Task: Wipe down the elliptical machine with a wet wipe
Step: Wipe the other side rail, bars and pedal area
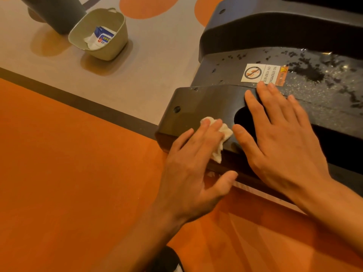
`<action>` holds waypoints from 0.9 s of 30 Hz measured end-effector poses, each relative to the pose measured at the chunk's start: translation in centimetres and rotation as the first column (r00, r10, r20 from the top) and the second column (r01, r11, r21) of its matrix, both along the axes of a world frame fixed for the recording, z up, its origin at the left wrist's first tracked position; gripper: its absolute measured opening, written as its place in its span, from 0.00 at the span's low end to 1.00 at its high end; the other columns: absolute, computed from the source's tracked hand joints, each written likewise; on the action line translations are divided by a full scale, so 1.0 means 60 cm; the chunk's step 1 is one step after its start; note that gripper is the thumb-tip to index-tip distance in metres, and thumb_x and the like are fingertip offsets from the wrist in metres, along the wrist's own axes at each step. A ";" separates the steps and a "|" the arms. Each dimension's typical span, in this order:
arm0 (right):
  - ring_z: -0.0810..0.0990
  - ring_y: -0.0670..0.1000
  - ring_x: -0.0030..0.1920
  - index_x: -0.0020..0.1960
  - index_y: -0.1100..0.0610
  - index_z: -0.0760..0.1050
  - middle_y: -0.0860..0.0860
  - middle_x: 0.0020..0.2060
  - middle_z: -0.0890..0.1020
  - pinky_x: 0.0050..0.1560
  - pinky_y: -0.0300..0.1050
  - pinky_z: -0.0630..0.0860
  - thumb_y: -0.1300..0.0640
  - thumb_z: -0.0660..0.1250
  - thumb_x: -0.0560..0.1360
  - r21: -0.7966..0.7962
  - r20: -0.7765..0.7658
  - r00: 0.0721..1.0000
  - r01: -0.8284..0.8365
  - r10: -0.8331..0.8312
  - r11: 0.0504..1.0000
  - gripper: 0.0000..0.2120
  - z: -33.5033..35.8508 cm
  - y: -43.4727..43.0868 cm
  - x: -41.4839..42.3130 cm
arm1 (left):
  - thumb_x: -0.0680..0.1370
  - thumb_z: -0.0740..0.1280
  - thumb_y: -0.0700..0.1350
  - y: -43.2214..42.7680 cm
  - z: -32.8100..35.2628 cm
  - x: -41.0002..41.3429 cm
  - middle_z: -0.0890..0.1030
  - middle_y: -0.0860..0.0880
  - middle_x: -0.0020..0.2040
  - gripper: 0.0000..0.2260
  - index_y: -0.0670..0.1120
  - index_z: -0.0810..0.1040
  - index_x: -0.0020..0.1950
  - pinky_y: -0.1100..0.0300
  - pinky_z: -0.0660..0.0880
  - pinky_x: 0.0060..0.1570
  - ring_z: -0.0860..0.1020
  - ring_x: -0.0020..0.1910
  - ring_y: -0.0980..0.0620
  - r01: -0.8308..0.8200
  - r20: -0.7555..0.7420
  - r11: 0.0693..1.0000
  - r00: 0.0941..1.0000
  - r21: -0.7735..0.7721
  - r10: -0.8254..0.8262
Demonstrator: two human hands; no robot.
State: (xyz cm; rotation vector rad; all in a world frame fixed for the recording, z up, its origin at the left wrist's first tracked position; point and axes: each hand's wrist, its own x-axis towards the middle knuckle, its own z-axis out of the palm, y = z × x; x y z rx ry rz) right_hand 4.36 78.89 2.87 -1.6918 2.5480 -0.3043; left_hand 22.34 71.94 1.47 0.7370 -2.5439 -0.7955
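Head view
Machine: the black plastic base cover of the elliptical machine (pixel 196 103) runs from 12 to 4 o'clock in the frame, its near corner over the orange floor (pixel 68 173).
Wipe: a crumpled white wet wipe (pixel 226 134) lies on the cover's corner, at centre frame.
Left hand: the left hand (pixel 188 173) presses the wipe down with straight fingers, thumb spread out and free.
Right hand: the right hand (pixel 280 142), at the wipe's 3 o'clock, lies flat and uncurled on the cover, gripping nothing.
Sticker: a white and orange warning sticker (pixel 261 73) sits at the right fingertips' 12 o'clock, with water droplets (pixel 314 73) at its 3 o'clock.
Basket: a beige plastic basket (pixel 112 52) at the frame's 11 o'clock holds a blue and white wipe packet (pixel 104 36).
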 end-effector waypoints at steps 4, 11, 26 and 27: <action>0.47 0.52 0.83 0.83 0.55 0.53 0.56 0.83 0.53 0.82 0.55 0.46 0.32 0.35 0.82 -0.007 0.006 1.000 0.007 -0.007 1.000 0.39 0.000 -0.002 0.001 | 0.80 0.54 0.60 -0.061 -0.025 0.020 0.65 0.55 0.79 0.30 0.52 0.62 0.82 0.49 0.63 0.77 0.61 0.79 0.60 -0.166 -0.001 0.984 0.986 0.057 0.167; 0.48 0.53 0.83 0.83 0.56 0.53 0.56 0.83 0.53 0.82 0.55 0.46 0.32 0.35 0.82 -0.004 -0.002 1.000 0.009 -0.009 1.000 0.39 0.000 0.001 0.001 | 0.81 0.45 0.72 -0.022 -0.035 0.007 0.51 0.51 0.86 0.40 0.47 0.54 0.85 0.47 0.48 0.83 0.46 0.84 0.54 -0.149 0.076 0.986 0.987 0.069 0.144; 0.49 0.53 0.83 0.83 0.56 0.54 0.56 0.83 0.54 0.82 0.55 0.46 0.33 0.36 0.82 -0.013 0.002 1.000 0.003 -0.003 1.000 0.39 -0.001 0.000 0.001 | 0.77 0.48 0.74 -0.066 -0.047 0.019 0.52 0.53 0.85 0.43 0.50 0.53 0.85 0.48 0.52 0.82 0.48 0.84 0.58 -0.281 0.067 0.946 0.959 0.164 0.274; 0.49 0.53 0.83 0.83 0.56 0.54 0.56 0.83 0.55 0.82 0.55 0.46 0.33 0.36 0.82 -0.016 0.000 1.000 0.004 -0.004 1.000 0.39 -0.001 0.001 0.001 | 0.78 0.47 0.75 -0.038 -0.043 0.027 0.51 0.53 0.86 0.43 0.49 0.52 0.86 0.49 0.51 0.82 0.47 0.84 0.57 -0.248 0.064 0.958 0.968 0.145 0.241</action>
